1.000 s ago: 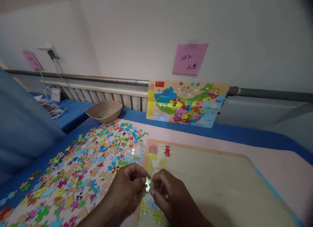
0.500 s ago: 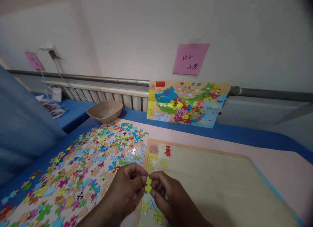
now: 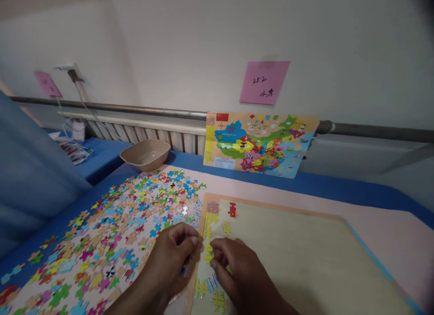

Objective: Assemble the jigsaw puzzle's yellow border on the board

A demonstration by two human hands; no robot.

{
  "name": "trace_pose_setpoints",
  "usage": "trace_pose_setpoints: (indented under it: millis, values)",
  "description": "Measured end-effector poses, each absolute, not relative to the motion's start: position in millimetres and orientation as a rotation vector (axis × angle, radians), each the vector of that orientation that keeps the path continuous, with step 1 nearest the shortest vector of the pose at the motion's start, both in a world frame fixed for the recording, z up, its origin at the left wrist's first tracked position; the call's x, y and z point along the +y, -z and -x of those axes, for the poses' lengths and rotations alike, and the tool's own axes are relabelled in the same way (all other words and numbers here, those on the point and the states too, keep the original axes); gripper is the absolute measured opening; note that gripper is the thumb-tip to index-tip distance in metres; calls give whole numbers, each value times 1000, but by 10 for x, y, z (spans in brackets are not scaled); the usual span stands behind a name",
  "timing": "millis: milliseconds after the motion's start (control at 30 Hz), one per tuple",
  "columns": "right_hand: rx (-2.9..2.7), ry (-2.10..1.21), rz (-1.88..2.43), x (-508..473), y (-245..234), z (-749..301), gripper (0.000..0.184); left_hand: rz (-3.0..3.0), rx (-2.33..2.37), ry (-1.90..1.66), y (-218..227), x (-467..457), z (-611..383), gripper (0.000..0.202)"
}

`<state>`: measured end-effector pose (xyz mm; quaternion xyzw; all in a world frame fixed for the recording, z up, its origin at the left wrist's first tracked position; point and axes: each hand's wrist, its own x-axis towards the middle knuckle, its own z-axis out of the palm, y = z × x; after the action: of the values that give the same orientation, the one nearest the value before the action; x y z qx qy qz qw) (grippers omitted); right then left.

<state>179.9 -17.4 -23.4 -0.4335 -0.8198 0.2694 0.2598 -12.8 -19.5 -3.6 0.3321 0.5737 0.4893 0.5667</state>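
Observation:
My left hand [image 3: 171, 256] is curled shut at the near edge of a wooden puzzle board [image 3: 288, 256], and no piece shows in its fingers. My right hand [image 3: 235, 272] grips a yellow puzzle piece [image 3: 208, 256] at the board's left side. More yellow pieces [image 3: 201, 288] lie below the hands, and a red group [image 3: 232, 209] sits near the board's top. To the left spreads a large heap of multicoloured jigsaw pieces [image 3: 118, 233]. Part of the board is hidden under my hands.
A colourful map of China puzzle [image 3: 259, 145] leans against the wall behind the pink-covered table [image 3: 373, 220]. A tan plastic bowl [image 3: 145, 155] stands at the back, near a radiator [image 3: 145, 136]. Blue fabric [image 3: 34, 161] bulges at the left.
My left hand has drawn back left from the pieces. My right hand and the yellow pieces have shifted slightly right, and the hands now stand further apart.

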Motion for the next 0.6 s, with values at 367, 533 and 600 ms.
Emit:
trace_pose_setpoints:
  millis: [367, 533, 600]
  values:
    - [-2419, -349, 1257, -65, 254, -1821, 18, -1409, 1592, -983, 138, -289, 189, 23]
    - [-2441, -308, 1256, -88, 263, -1776, 17, -1457, 1613, -983, 150, -279, 204, 22]
    - [-2439, -310, 1258, -94, 259, -1770, 16, -1483, 1620, -974, 150, -277, 205, 22]
